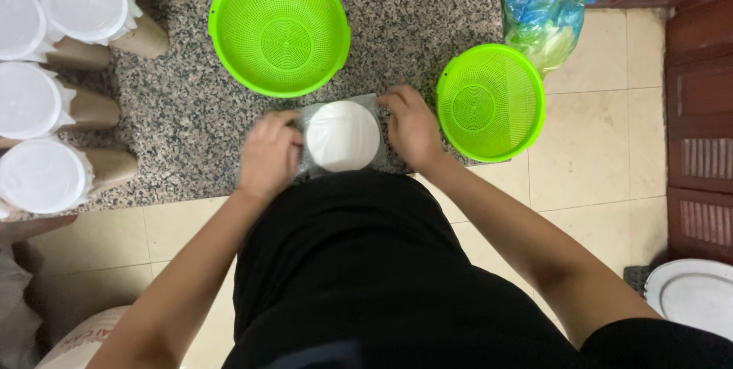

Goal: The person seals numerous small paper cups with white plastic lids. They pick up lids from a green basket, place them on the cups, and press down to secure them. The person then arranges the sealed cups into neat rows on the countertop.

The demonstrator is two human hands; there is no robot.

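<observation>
A round white lid or cup top (343, 136) wrapped in clear plastic film sits at the near edge of a speckled granite counter (175, 117). My left hand (269, 155) grips the film on its left side. My right hand (411, 126) holds the film on its right side. Both hands press against the wrapped item from either side. What lies under the white top is hidden by my body.
A large green colander (279, 29) lies behind the hands, a smaller green colander (491, 102) overhangs the counter's right edge. Several brown cups with white lids (42, 177) stand at left. A bag of blue plastic (546, 6) sits at back right. A white lid (691, 296) lies on the floor.
</observation>
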